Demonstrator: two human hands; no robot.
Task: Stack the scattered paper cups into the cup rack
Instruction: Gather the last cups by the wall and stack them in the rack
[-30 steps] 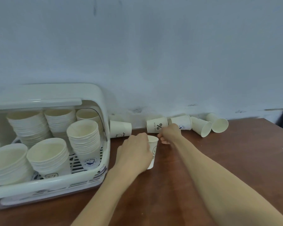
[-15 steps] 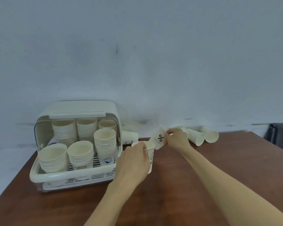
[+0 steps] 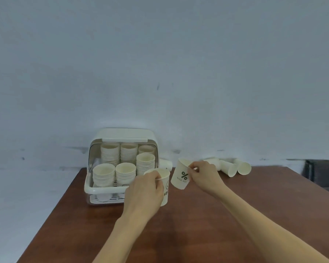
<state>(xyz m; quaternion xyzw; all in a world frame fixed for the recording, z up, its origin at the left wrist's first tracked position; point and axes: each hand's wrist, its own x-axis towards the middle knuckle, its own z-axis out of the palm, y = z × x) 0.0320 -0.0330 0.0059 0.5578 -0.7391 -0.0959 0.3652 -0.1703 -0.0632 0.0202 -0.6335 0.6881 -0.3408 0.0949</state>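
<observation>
Cups in both hands: your left hand [image 3: 143, 188] grips one cup [image 3: 164, 184] upright, right hand [image 3: 202, 175] pinches the percent-sign cup [image 3: 181, 176] tilted, probably for nesting.

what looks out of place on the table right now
Several paper cups lie tipped on their sides against the wall at the back of the table, right of the cup rack, not stacked. One more cup lies beside the rack. Nothing looks spilled or damaged.
</observation>
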